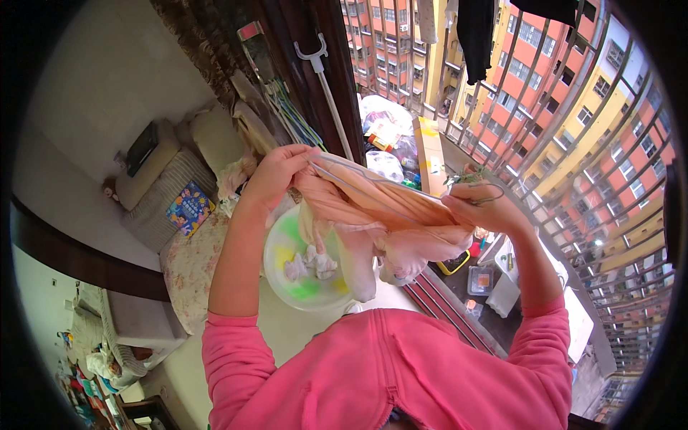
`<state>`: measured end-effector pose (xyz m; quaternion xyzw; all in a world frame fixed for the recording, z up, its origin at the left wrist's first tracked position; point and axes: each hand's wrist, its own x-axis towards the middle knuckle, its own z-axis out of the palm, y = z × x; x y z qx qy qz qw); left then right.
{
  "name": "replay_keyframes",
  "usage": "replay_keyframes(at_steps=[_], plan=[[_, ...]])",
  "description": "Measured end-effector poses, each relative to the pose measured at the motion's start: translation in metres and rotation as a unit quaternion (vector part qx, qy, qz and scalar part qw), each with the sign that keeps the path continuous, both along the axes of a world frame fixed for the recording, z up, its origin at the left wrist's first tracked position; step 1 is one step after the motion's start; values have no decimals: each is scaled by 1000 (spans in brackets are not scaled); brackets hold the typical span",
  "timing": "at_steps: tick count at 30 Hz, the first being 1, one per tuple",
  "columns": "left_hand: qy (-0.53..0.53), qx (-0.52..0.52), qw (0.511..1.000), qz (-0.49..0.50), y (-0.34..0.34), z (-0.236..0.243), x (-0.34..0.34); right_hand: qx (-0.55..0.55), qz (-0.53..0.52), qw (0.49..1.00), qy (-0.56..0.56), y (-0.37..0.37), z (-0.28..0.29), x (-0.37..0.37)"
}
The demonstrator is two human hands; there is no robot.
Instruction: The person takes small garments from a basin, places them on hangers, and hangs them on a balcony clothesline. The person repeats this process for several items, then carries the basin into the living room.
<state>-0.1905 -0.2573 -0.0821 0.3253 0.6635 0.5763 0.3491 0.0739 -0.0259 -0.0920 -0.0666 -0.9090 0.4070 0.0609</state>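
Observation:
A peach garment with white lower parts (383, 204) is stretched between my hands over the gap between room and balcony. My left hand (283, 172) pinches its upper left corner. At the other end, my right hand (484, 206) is closed on its right side. Along the top edge runs a thin blue-grey hanger wire (362, 172); a thin curved piece shows beside my right fingers. Below the cloth stands a pale basin with green and yellow patches (287, 283), and white wet-looking cloths (312, 265) lie in it. The garment hides part of the basin.
A white-forked pole (315, 61) leans by the dark door frame. Bags (383, 122) and a cardboard box (430, 154) stand on the balcony. Metal bars (573, 179) close its outer side; dark clothes (476, 36) hang above. A sofa with a blue book (190, 208) is left.

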Motion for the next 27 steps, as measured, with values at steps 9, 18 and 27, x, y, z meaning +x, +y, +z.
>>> replay_keyframes(at_steps=[9,18,27], plan=[[90,72,991,-70,23,39,16,-1,-29,999,-20,-8,8,15],[536,27,844,31,42,51,71,12,-34,999,-18,-7,-1,18],[509,121,852,29,60,34,101,41,-94,989,-103,-22,49,-19]])
